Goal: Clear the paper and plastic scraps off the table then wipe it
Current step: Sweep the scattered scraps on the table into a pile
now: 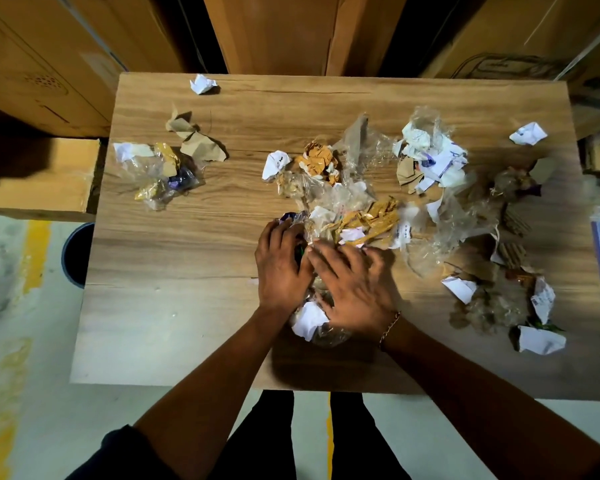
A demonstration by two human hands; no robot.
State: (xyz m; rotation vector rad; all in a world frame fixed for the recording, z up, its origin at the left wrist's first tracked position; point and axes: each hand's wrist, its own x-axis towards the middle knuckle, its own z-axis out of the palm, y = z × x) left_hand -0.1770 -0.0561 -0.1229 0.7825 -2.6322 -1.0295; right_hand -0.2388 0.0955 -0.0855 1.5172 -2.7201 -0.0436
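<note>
1. Two bare forearms reach in over the near edge. The left hand point(281, 265) and right hand point(354, 289) sit close together on the near-middle of the table point(174, 306), and the right wrist wears a thin bracelet point(390, 323).
2. The left hand curls round the left side of the central heap point(361, 220), fingers hooked over a purple wrapper point(291, 216). The right hand lies on top with fingers spread and fairly straight, pressing the clear film down.
3. The step in hand, as I judge it, is gathering, the first half of the task. Most scraps lie on the wood, so clearing looks early and wiping is not begun. No cloth shows.
4. The next move likely calls for scooping the heap from both sides into one tight bundle, so loose bits don't slip out. It would then go to the dark round container point(78, 251) on the floor left of the table, if that is a bin.
5. The scraps are crumpled white paper, torn brown paper, tan tape-like strips and crinkled clear plastic, all light and springy by the look.
6. A white paper wad point(309, 322) lies between the wrists. A left cluster point(163, 171) sits well apart from the heap, and a lone white ball point(203, 84) lies near the far edge. A right cluster point(430, 154) lies just beside the heap, and a near-right cluster point(492, 306) holds corrugated card bits.
</note>
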